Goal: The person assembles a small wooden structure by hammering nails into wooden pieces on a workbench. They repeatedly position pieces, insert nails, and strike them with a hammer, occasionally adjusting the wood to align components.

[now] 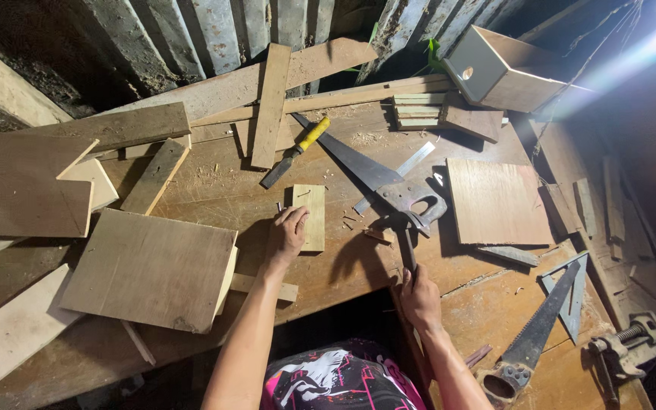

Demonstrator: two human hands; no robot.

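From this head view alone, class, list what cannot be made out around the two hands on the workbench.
1. Left hand: its fingertips cover whatever they pinch beside the small wood block.
2. Right hand: grips a hammer, whose head merges with the handsaw handle in shadow.
3. Second saw: handle cut by the bottom edge.
4. Top right corner: glare washes out detail.

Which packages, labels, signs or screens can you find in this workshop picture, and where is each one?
None: no package, label, sign or screen shows.
The workbench bears only wood and tools.
The left hand rests by a small wooden block.
The right hand grips a hammer.
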